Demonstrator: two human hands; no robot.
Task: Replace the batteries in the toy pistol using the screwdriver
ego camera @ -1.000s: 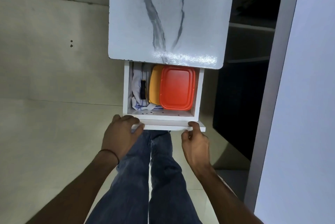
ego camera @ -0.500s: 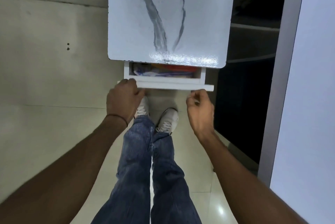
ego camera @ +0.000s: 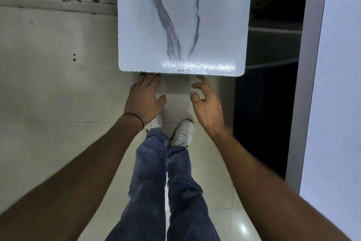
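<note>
Our left hand (ego camera: 144,100) touches the table (ego camera: 181,16) edge, our right hand (ego camera: 207,102) hovers spread, both empty. Gathering stage: we likely need the screwdriver next.

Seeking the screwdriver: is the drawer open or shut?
Shut: it no longer juts past the table edge, where the left hand touches.

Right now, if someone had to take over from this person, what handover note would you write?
Left hand: open, straight fingers at the front edge of the table, holds nothing.
Right hand: open, fingers loose, holds nothing, near the same edge.
Things: no toy pistol, screwdriver or batteries in view.
Done: the drawer, open a second ago, is pushed in under the table.
Left: find the pistol, screwdriver and batteries; the whole swap is still to do.
</note>
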